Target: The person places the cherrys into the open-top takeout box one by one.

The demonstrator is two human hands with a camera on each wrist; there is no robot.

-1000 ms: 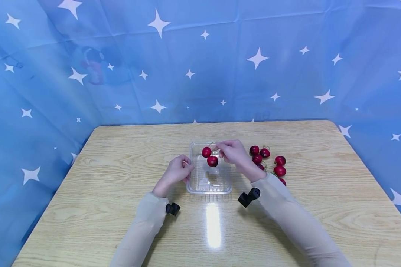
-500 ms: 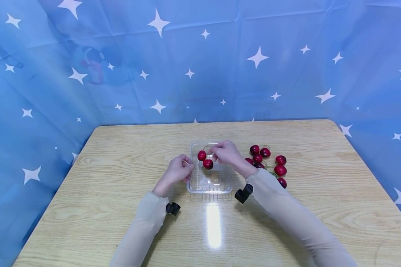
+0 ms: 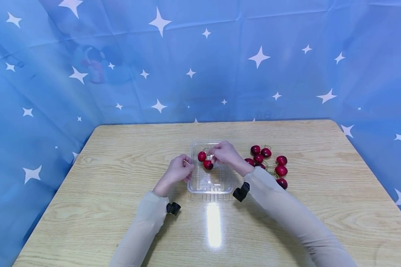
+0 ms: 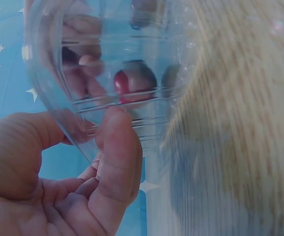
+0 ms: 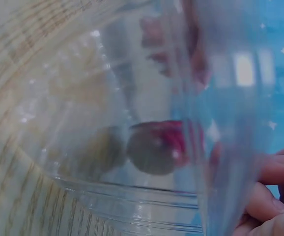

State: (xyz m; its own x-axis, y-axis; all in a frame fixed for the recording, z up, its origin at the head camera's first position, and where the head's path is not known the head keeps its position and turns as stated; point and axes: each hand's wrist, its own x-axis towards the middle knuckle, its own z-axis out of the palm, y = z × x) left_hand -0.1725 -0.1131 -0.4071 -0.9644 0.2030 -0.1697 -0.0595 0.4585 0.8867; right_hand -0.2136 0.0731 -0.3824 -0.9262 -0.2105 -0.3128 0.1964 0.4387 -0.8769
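Observation:
A clear plastic box (image 3: pixel 217 183) sits on the table, seen in the head view. My left hand (image 3: pixel 176 169) pinches its left wall between thumb and fingers, which the left wrist view shows through the plastic (image 4: pixel 48 93). Over the box, my right hand (image 3: pixel 227 154) pinches the thin stems of two joined red cherries. One cherry (image 3: pixel 202 156) hangs slightly higher and left of the other cherry (image 3: pixel 208 164). Through the wall, the right wrist view shows a cherry (image 5: pixel 156 147) low in the box; whether it touches the bottom I cannot tell.
Several more dark red cherries (image 3: pixel 281 170) with green stems lie on the wooden table (image 3: pixel 120 159) right of the box, some partly behind the right forearm. A blue cloth (image 3: pixel 220 66) with white stars hangs behind the table.
My right hand has moved left and slightly down with the two cherries, which now hang lower and further left over the box. My left hand has stayed on the box wall.

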